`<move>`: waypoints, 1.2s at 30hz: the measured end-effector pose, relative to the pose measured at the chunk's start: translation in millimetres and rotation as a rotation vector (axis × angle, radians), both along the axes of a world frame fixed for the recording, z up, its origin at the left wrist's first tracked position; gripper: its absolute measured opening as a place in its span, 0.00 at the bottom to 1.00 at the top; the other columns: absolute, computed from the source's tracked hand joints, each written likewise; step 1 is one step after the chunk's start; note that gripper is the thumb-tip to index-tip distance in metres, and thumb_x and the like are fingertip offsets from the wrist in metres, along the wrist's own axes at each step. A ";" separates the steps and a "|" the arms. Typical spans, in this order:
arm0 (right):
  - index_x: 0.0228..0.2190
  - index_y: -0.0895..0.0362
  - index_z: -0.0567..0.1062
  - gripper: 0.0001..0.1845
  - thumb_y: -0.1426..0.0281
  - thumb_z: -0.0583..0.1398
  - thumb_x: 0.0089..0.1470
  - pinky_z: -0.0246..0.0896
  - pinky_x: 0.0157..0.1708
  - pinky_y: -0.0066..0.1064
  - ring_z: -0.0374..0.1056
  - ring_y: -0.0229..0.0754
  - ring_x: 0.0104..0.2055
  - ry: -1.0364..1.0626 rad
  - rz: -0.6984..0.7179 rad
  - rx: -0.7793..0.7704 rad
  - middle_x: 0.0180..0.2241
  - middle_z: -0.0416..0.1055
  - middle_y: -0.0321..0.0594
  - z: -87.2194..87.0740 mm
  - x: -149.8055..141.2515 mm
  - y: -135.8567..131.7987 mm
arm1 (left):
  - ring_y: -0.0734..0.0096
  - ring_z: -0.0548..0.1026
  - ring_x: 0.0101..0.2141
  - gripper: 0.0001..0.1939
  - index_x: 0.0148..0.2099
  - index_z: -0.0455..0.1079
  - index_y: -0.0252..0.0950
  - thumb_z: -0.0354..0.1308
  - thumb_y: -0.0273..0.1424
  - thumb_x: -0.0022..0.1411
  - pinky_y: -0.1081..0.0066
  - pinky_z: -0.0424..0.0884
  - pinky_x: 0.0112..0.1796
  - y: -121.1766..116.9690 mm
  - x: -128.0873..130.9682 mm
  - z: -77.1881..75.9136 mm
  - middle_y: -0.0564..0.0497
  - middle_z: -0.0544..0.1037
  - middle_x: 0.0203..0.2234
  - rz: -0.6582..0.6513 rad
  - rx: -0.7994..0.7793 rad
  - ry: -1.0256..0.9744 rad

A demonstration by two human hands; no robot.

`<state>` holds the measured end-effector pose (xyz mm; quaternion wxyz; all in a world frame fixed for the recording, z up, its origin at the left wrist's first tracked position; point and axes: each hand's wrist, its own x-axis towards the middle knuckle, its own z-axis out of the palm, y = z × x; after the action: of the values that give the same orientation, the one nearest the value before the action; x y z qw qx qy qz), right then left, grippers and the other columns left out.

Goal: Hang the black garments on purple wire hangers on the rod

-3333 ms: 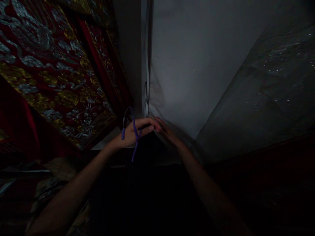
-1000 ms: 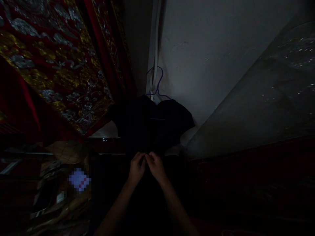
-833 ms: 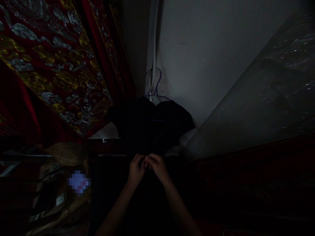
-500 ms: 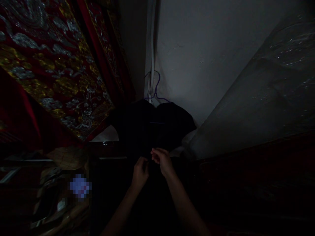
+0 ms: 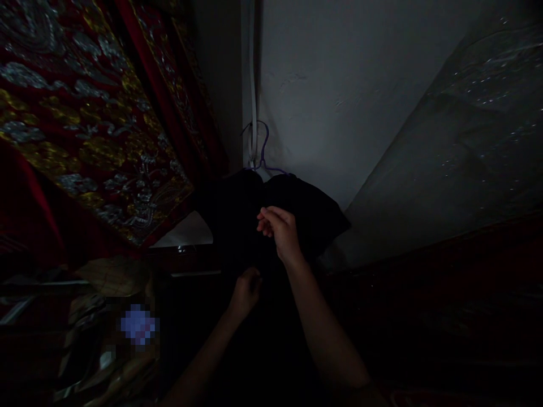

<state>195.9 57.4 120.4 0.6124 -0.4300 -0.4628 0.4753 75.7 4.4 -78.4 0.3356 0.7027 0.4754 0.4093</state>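
Note:
A black short-sleeved garment [image 5: 309, 203] hangs on a thin purple hanger [image 5: 265, 144], its lower part lost in the dark. My left hand [image 5: 245, 291] is closed low at the garment's front, its fingers curled into the dark cloth. Higher up and a little to the right, my right hand [image 5: 282, 229] is raised in front of the garment's chest. Thumb and forefinger are pinched together there, the other fingers curled; anything between them is too small or dark to make out.
The hanger's hook is on a pale strap [image 5: 253, 85] running down the white wall [image 5: 331, 73]. Red cloth with gold and silver embroidery [image 5: 106, 113] hangs at left. Clear plastic sheeting [image 5: 466, 135] slopes at right. Cluttered items and a blurred blue patch [image 5: 138, 324] are lower left.
My right hand has risen from beside my left hand to the garment's chest, still pinched. My left hand stays almost in place. The view has shifted slightly.

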 end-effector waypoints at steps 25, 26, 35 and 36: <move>0.24 0.56 0.75 0.14 0.58 0.60 0.51 0.51 0.19 0.24 0.60 0.33 0.18 -0.113 0.120 0.050 0.17 0.69 0.34 0.7 5.6 -7.0 | 0.68 0.75 0.42 0.21 0.64 0.65 0.43 0.52 0.31 0.71 0.66 0.70 0.47 41.8 -36.1 159.5 0.48 0.77 0.43 0.035 0.456 -0.062; 0.23 0.56 0.75 0.14 0.58 0.60 0.51 0.51 0.19 0.25 0.60 0.33 0.18 -0.127 0.128 0.068 0.17 0.69 0.33 4.6 4.9 -7.7 | 0.69 0.75 0.41 0.21 0.64 0.65 0.42 0.52 0.31 0.71 0.66 0.70 0.46 45.4 -32.2 169.0 0.49 0.76 0.42 0.018 0.496 -0.047; 0.20 0.55 0.72 0.13 0.62 0.60 0.52 0.53 0.24 0.28 0.60 0.35 0.21 -0.276 -0.040 0.209 0.17 0.64 0.32 -3.5 7.7 9.0 | 0.69 0.75 0.35 0.06 0.40 0.71 0.36 0.53 0.30 0.70 0.70 0.69 0.38 72.0 -15.4 206.4 0.51 0.76 0.33 0.083 0.704 0.099; 0.19 0.55 0.71 0.13 0.63 0.59 0.51 0.53 0.24 0.28 0.60 0.36 0.21 -0.300 -0.070 0.202 0.17 0.63 0.32 -11.0 8.5 12.1 | 0.68 0.75 0.36 0.05 0.40 0.70 0.36 0.53 0.29 0.70 0.69 0.68 0.39 72.8 -13.9 207.9 0.50 0.76 0.33 0.097 0.722 0.117</move>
<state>204.4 69.5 109.4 0.5926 -0.4482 -0.5792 0.3354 61.8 77.2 129.5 0.0184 0.7746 0.3515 0.5255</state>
